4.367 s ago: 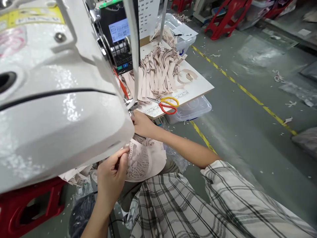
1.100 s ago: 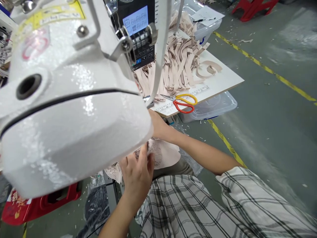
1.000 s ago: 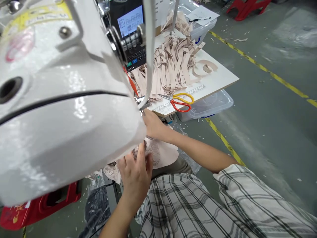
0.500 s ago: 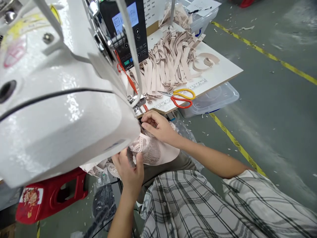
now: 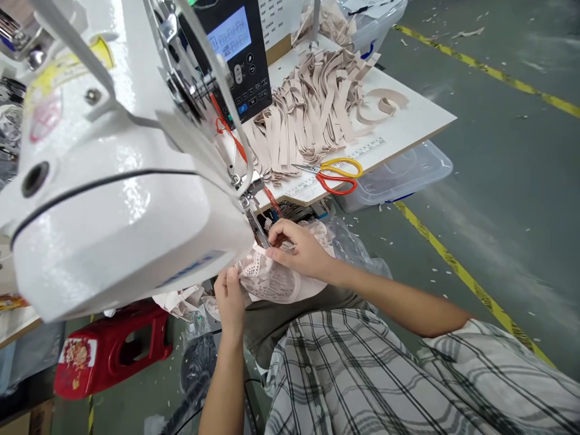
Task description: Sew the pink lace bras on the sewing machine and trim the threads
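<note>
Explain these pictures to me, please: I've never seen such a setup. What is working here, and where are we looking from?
There's no robot: these are a person's two bare hands, seen by a camera worn on the head, looking forward and down.

The big white machine appears to be a sewing machine; a control panel with a lit screen stands behind it.

The left hand pinches the edge of a pale lace piece. The right hand is at its upper edge; whether it has a firm grip, I can't tell.

On the white tabletop lie many pale fabric strips and scissors with one yellow and one red handle.
</note>
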### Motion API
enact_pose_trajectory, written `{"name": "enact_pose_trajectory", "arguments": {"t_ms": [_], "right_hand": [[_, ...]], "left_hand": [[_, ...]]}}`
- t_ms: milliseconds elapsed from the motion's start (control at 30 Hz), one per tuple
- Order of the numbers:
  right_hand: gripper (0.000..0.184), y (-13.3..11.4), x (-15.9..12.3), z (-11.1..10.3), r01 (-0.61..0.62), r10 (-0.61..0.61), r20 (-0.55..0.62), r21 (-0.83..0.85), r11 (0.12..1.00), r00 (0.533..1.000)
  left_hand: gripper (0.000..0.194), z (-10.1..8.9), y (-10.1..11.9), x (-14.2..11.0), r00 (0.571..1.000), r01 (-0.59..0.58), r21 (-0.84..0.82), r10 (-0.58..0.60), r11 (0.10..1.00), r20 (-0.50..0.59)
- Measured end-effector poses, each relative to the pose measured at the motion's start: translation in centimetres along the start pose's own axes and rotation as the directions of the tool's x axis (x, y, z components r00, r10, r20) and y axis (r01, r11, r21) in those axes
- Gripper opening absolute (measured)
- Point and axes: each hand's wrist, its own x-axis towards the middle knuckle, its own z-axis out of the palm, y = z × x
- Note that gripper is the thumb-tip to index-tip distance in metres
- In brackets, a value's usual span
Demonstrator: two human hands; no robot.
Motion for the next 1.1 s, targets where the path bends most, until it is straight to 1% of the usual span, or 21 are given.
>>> {"name": "enact_pose_trajectory", "arguments": {"t_ms": [67, 167, 333, 533, 633, 700, 733, 800, 900, 1000, 1100], "right_hand": [[0.018, 0.0, -0.1, 0.0, -0.005, 0.005, -0.003, -0.006, 1.0, 1.0], [0.02, -0.1, -0.2, 0.0, -0.019, 0.019, 0.0, -0.021, 1.0, 1.0], [0.025, -0.3, -0.5, -0.1, -0.071, 0.072, 0.011, -0.056, 0.996, 0.997], [0.028, -0.9, -0.9, -0.1, -0.097, 0.096, -0.008, -0.115, 0.989, 0.995], [0.033, -1.4, -1.1, 0.3, -0.111, 0.105, -0.044, -0.156, 0.981, 0.994], [0.038, -1.7, -1.4, 0.7, -0.141, 0.134, -0.061, -0.131, 0.981, 0.989], [0.04, -1.9, -1.5, 0.8, -0.169, 0.164, -0.056, -0.094, 0.981, 0.985], [0.042, -2.1, -2.1, 0.8, -0.251, 0.251, -0.011, 0.014, 0.968, 0.968], [0.038, -2.3, -3.3, -0.2, -0.367, 0.358, 0.088, 0.12, 0.922, 0.929], [0.033, -2.6, -4.5, -1.8, -0.41, 0.387, 0.165, 0.142, 0.901, 0.907], [0.029, -3.1, -5.2, -3.0, -0.42, 0.388, 0.211, 0.133, 0.898, 0.897]], "left_hand": [[0.047, -0.1, 0.2, -0.1, 0.999, 0.0, -0.005, 0.0, 1.0, -0.044], [0.045, -0.1, 0.1, -0.2, 0.997, 0.015, -0.017, -0.016, 1.0, -0.078], [0.041, -0.1, -0.6, -0.1, 0.988, 0.041, -0.13, -0.06, 0.991, -0.145], [0.035, -0.2, 0.0, -0.1, 0.983, 0.058, -0.213, -0.092, 0.975, -0.156], [0.033, -0.3, 0.3, 0.0, 0.983, 0.051, -0.207, -0.086, 0.977, -0.161], [0.033, -0.4, 0.5, -0.1, 0.985, 0.04, -0.184, -0.07, 0.982, -0.157], [0.033, -0.5, 0.6, -0.2, 0.988, 0.033, -0.171, -0.058, 0.985, -0.146], [0.033, -0.6, 0.6, -0.8, 0.995, 0.013, -0.145, -0.028, 0.989, -0.1], [0.035, -0.6, 0.8, -2.2, 0.999, -0.032, -0.139, 0.037, 0.99, 0.039], [0.037, -0.6, 1.0, -3.5, 0.978, -0.072, -0.095, 0.089, 0.993, 0.189], [0.039, -0.4, 1.2, -4.0, 0.951, -0.075, -0.026, 0.079, 0.997, 0.3]]}}
